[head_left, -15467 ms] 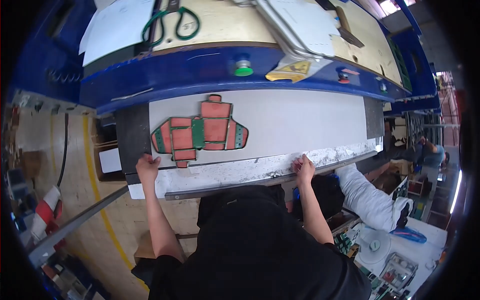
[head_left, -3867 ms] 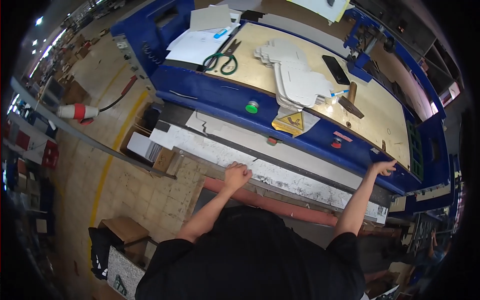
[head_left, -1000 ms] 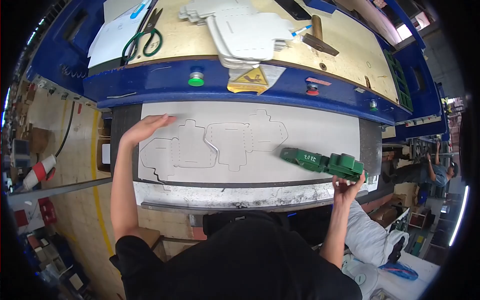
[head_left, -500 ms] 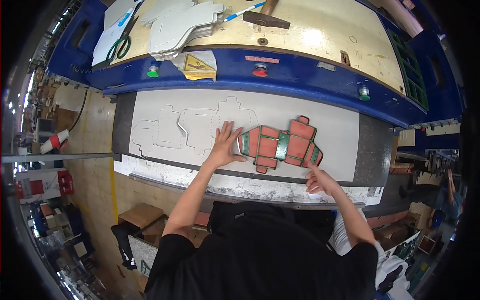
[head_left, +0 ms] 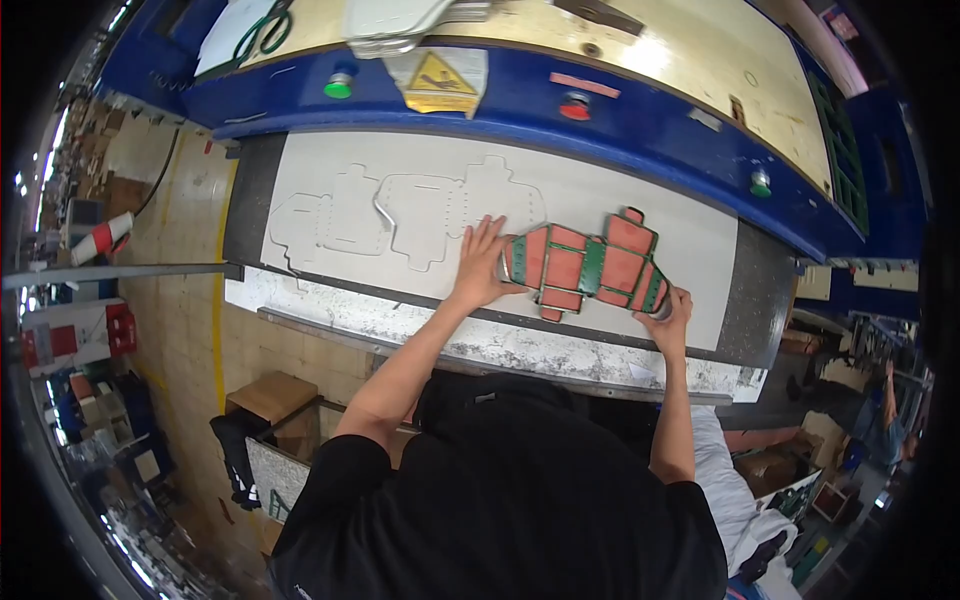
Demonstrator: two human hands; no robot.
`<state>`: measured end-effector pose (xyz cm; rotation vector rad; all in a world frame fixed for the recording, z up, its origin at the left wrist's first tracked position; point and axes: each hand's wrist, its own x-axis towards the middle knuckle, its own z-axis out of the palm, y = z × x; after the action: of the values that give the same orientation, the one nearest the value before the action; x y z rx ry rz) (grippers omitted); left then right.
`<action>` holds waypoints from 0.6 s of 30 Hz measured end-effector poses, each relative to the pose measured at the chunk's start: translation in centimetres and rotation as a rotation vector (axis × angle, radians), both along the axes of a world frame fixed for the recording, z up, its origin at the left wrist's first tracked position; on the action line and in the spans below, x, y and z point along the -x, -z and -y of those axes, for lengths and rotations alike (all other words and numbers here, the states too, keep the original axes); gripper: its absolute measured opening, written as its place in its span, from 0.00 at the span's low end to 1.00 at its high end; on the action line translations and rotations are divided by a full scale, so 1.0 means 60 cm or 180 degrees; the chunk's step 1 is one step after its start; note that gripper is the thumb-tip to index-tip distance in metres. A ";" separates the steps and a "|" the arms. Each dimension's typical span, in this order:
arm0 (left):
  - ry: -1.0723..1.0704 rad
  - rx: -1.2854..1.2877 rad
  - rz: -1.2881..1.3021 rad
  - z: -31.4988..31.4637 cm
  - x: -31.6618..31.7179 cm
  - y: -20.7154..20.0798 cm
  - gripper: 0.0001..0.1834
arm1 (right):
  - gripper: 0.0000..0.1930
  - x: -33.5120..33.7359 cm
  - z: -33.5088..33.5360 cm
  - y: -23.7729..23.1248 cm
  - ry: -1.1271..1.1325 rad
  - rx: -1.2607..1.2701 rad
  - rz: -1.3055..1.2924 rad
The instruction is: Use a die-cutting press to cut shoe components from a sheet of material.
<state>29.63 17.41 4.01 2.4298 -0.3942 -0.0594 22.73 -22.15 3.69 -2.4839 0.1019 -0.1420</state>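
Note:
A flat cutting die with pink-red pads and green edges lies on a large white cardboard sheet. My left hand braces the die's left end, the thumb along its lower edge and the fingers spread beside it. At the opposite end, my right hand grips the lower right corner, its palm partly hiding that edge. Left of the die, the sheet bears cut outlines of box-like shapes with dashed lines, one slit standing slightly apart.
A blue press beam with a green button, a red button and a yellow warning label crosses beyond the sheet. On top are stacked white cut pieces, scissors and a hammer head. A metal ledge runs in front.
My right hand, earlier pointing a finger at the die's right corner, now grips that corner. My left hand stays at the left end. The view has shifted, bringing the press beam higher in the picture.

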 end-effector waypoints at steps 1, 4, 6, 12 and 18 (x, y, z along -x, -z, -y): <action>0.0046 0.0032 -0.0008 -0.005 0.001 0.000 0.49 | 0.44 0.001 -0.002 0.001 0.0013 -0.0017 -0.0036; 0.0209 0.0144 -0.0003 -0.023 0.000 0.006 0.48 | 0.44 0.003 -0.009 0.009 -0.0026 -0.0041 -0.0085; 0.0168 0.0220 0.0093 -0.037 -0.003 0.014 0.47 | 0.45 0.005 -0.014 0.022 0.0134 -0.0190 0.0082; 0.0348 0.0345 -0.0020 -0.048 -0.004 0.021 0.44 | 0.46 0.003 -0.005 0.041 0.0133 -0.0175 -0.0193; 0.0205 0.0433 -0.0184 -0.044 -0.012 0.013 0.42 | 0.44 -0.009 0.001 0.037 0.0017 -0.0100 -0.0321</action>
<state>30.37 20.07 3.24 2.2761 -0.4363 -0.1264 23.26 -22.19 1.47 -2.4594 0.1523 -0.0172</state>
